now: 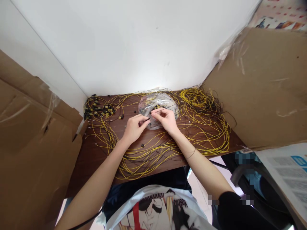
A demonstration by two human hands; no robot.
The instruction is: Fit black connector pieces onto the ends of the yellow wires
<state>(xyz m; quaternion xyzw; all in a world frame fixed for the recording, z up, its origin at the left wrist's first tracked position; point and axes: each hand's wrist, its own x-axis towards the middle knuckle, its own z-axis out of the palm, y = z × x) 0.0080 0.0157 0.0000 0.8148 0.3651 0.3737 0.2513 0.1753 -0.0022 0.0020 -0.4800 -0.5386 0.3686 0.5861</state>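
My left hand (135, 128) is closed in a pinch on a thin black piece (147, 119), which looks like a wire end. Close beside it, my right hand (167, 120) also pinches with thumb and forefinger; what is between those fingertips is too small to make out. Both hands are just over a clear plastic bag (155, 125) holding small black and yellow parts (157, 107). Long yellow and black wires (148, 155) loop across the table around my hands. One thin dark wire crosses my right forearm.
Black and yellow connectors (105, 110) are heaped at the back left. A coil of yellow wire (195, 96) lies at the back right. Small black parts (143, 145) are scattered on the brown table (83, 172). Cardboard panels (259, 89) flank both sides; a white wall (144, 48) stands behind.
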